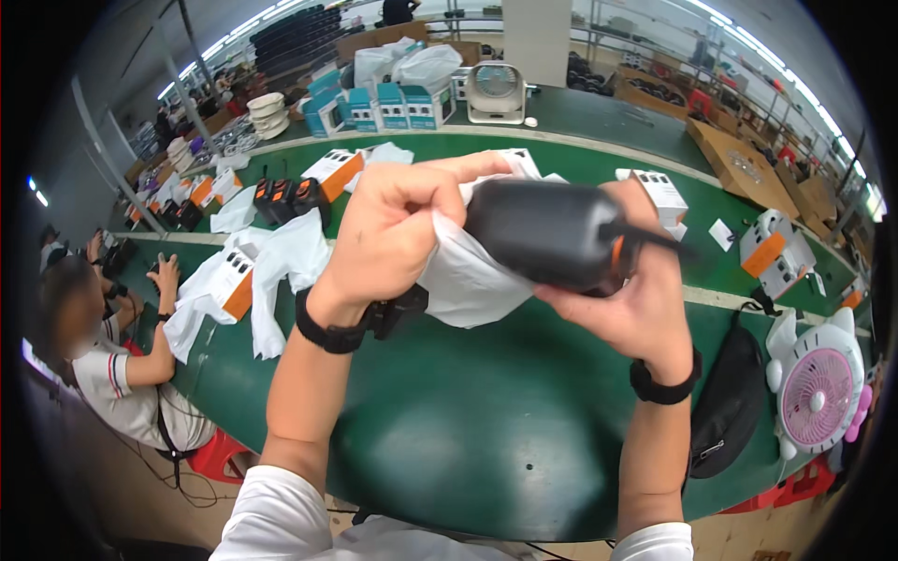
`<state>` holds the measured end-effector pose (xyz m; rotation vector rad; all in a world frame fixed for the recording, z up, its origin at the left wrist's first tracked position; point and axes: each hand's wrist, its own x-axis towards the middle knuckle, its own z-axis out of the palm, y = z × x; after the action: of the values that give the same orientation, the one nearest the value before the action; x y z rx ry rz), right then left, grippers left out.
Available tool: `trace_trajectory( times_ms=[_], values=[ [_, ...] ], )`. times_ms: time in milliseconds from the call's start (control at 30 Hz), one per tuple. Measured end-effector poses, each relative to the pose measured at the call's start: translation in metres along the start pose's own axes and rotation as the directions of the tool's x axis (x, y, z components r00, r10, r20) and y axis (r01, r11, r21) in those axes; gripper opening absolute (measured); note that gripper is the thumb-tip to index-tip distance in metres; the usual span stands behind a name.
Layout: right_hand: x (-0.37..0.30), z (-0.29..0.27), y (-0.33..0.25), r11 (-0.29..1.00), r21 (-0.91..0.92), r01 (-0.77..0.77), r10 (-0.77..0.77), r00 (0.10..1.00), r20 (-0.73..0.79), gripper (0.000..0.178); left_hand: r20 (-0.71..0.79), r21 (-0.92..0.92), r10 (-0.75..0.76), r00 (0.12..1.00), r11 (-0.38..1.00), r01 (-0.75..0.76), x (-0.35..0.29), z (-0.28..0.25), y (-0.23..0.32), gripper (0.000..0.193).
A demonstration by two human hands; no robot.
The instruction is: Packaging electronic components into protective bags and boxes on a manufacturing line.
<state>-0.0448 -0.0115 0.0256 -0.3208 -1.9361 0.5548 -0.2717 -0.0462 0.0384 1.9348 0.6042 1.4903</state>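
near bench [468,421]: green, and glossy from where i stand, with one small dark spot
bench left: white bags [292,251], a white-and-orange box [238,282] lying among them
bench right: a black pouch [732,402] — just beside it, a pink-and-white fan [817,397]
middle strip [589,164]: green too — black devices [281,201] clustered left, a white carton [662,193] right
back bench [589,107]: blue-and-white boxes [393,106] over there, near a pale fan [496,92]

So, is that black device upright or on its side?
On its side: the black device lies lengthwise across the view in the right hand, its thin stub pointing right.
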Motion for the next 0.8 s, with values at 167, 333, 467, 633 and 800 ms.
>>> trace_trajectory(
  times_ms=[167,333,467,633,800],
  values=[
    [0.0,0.013,-0.007,0.978,-0.153,0.142,-0.115,0.978,0.175,0.05,0.151,0.141,-0.088,0.985,0.988,0.067,0.009,0.016,0.021,0.016],
    [0.0,0.024,0.007,0.995,0.079,0.058,-0.073,0.978,0.196,0.045,0.252,0.613,0.255,0.933,0.704,-0.358,0.028,0.031,0.027,0.014],
    [-0.02,0.013,0.047,0.975,-0.216,0.05,-0.036,0.997,0.067,0.031,0.344,0.683,0.372,0.862,0.531,-0.501,0.019,0.09,0.021,0.015],
    [-0.022,-0.005,0.049,0.964,0.169,-0.204,0.252,0.903,-0.349,0.03,0.155,0.83,0.614,0.774,0.343,-0.439,-0.001,0.067,0.012,0.047],
    [-0.023,0.013,0.041,0.993,0.069,-0.091,0.113,0.885,-0.453,0.025,0.129,0.925,0.697,0.706,0.173,-0.339,0.017,0.085,-0.015,0.059]
  ],
)
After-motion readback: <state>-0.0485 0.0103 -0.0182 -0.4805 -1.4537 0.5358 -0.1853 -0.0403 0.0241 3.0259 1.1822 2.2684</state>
